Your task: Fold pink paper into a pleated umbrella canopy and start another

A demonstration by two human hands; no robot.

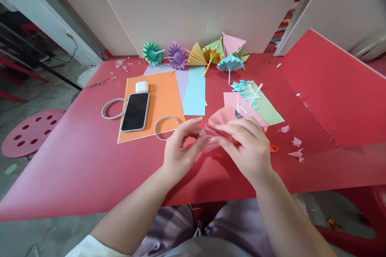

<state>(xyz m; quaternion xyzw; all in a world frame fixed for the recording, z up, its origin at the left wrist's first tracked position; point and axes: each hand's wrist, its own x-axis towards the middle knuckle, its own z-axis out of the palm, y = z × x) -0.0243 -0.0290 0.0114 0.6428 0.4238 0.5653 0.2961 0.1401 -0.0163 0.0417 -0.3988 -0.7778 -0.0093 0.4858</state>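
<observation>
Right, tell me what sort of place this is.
Likely a paper-craft workspace: folded paper umbrellas line the back of the red table, an orange sheet lies nearer, and the left hand and right hand hold pleated pink paper.

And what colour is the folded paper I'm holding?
The folded paper is pink; the head view shows it.

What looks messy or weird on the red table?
Loose scraps look messy. Blue and white paper bits lie strewn over the green sheet, pink scraps lie beside the right hand, and tiny bits dot the table's far left corner. They look scattered, unlike the paper umbrellas lined along the back.
</observation>
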